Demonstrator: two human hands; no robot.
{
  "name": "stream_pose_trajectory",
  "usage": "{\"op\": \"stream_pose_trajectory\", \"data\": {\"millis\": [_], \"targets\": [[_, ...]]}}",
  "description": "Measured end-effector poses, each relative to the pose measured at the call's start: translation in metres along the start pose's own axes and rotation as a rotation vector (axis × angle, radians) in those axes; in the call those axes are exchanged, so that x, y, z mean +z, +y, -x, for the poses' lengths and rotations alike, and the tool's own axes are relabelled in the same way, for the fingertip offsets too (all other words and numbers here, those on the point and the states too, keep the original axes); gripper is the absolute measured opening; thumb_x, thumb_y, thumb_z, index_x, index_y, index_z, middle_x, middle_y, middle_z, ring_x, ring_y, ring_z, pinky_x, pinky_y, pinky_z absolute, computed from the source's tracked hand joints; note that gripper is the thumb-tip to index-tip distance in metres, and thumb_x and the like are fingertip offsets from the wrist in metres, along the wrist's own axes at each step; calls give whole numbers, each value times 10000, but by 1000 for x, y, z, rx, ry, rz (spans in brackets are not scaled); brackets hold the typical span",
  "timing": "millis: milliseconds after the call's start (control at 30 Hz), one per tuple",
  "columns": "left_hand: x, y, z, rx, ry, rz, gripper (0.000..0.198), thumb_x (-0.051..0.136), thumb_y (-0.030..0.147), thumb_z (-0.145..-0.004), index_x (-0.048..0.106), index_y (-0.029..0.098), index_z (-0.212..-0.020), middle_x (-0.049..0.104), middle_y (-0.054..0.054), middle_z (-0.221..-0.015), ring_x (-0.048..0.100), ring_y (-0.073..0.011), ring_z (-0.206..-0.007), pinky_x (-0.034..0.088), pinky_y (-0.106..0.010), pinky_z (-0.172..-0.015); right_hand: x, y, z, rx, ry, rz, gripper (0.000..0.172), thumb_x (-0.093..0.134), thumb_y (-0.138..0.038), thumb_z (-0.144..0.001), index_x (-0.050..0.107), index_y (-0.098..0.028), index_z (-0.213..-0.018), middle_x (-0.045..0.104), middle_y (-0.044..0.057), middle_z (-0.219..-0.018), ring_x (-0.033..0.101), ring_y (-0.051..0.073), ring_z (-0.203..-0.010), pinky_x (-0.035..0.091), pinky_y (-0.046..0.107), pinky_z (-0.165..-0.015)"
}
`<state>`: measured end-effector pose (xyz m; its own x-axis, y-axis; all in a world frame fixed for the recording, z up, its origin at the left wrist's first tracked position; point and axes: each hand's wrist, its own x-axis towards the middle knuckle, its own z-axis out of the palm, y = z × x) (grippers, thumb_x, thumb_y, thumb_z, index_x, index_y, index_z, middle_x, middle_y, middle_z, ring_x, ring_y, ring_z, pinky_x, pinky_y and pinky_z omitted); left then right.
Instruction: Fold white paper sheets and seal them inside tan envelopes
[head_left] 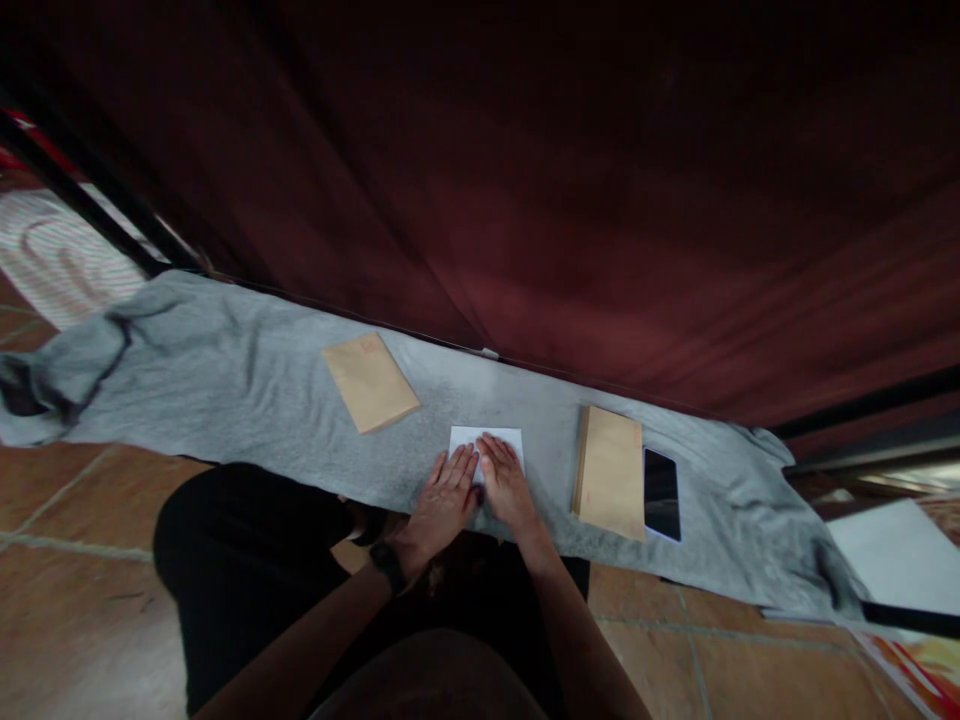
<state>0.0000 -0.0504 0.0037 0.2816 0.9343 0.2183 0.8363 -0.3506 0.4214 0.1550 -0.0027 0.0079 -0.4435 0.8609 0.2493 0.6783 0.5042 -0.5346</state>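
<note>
On grey cloth [247, 390] | both hands flat on white paper [486, 438] | long axis left-right

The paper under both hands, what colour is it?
White paper, seen best in the head view, on grey cloth.

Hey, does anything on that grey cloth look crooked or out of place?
The lone brown envelope lies turned at an angle, while the envelope stack and phone sit parallel. Both the left hand and right hand press flat on white paper. The grey cloth bunches at its ends.

Both hands, left hand [444, 497] and right hand [506, 484], press flat on white paper [486, 440] atop grey cloth [225, 380].
</note>
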Motion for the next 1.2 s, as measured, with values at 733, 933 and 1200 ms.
{"op": "stream_pose_trajectory", "data": {"millis": [733,933,1200], "targets": [[-30,-29,-8,68,-135,85,428,433,25,-861,646,201,-1187,650,-120,-1344,552,-244,-1324,358,-486,-1176,-3,23,15,99,60,254,536,394,-336,-1049,355,-141,-1548,408,163,-1570,354,277,-1474,286,539,-1187],[-23,-1,-23,6,-28,126,460,473,184,-920,563,148,-1370,541,-155,-1477,451,-267,-1418,244,-482,-1232,-1,22,18,86,74,279,542,371,-307,-1048,332,-130,-1559,388,165,-1579,324,280,-1490,266,543,-1194],[12,17,-44,-45,21,-152,527,396,349,-1002,466,137,-1480,379,-144,-1594,301,-264,-1503,217,-479,-1242,-2,22,20,93,28,369,536,349,-204,-1025,342,-120,-1555,322,148,-1614,287,276,-1503,213,532,-1211]]}}
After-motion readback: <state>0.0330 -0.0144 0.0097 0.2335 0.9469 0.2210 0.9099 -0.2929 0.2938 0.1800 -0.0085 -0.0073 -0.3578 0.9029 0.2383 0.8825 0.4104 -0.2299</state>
